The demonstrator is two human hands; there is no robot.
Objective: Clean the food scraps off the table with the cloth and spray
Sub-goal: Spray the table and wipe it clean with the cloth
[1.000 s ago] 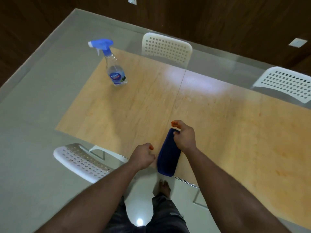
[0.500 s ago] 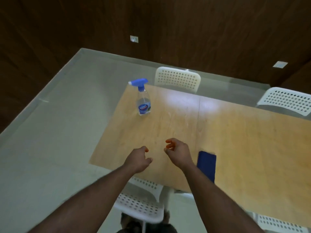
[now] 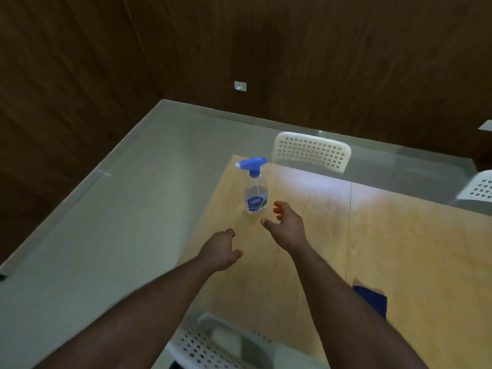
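We see both hands out over the wooden surface (image 3: 399, 249), which fills the centre and right of the frame.

Right hand (image 3: 286, 225), centre frame: fingers spread and loosely curved, thumb out to the left, holding nothing. It sits just to the lower right of the spray bottle (image 3: 255, 186), near but apart; a strip of bare wood shows between fingertips and bottle.

Left hand (image 3: 221, 250), lower and to the left of the right one: fingers loosely curled, holding nothing, positioned over the surface's left edge. We cannot tell whether it touches the wood.

Spray bottle: upright near the far left corner of the surface, clear body, blue trigger head with nozzle pointing to frame left, blue label facing us; print too blurred to read.

Cloth (image 3: 372, 299): dark blue, lying on the surface at lower right, partly hidden behind the right forearm, well apart from both hands.

White perforated chairs: one (image 3: 311, 151) at the far side of the surface, one (image 3: 479, 186) at the right frame edge, one (image 3: 213, 347) at bottom centre under the forearms.

Grey floor (image 3: 119, 222) at left; dark wood-panelled wall (image 3: 239, 43) across the top, carrying a small white wall plate (image 3: 240, 86).
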